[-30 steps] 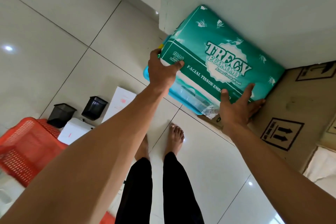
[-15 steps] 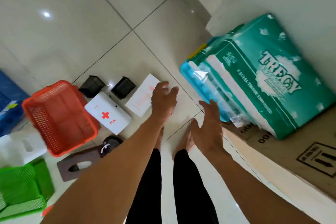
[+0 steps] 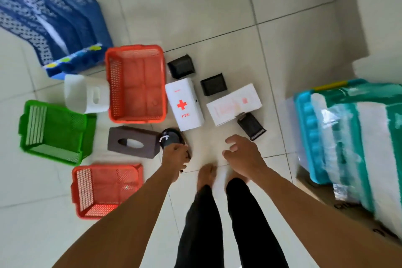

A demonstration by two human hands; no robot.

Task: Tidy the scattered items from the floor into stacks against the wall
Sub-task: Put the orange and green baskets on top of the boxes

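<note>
White tiled floor carries the scattered items: blue racks at far left, then orange basket, green basket, and white first-aid box near centre. Tissue packs sit stacked at right. Both hands empty, fingers loosely spread: left hand over a dark pouch, right hand over bare tile.

the first-aid box is lying on the floor in the middle, just right of the large basket. a flat box is lying right of it, with a small bin behind and another small bin touching its near corner. a third bin is sitting behind the first-aid box. the tissue holder is lying in front of the large basket, and a second basket is lying nearer. the tissue packs are standing far right, on a carton.
</note>
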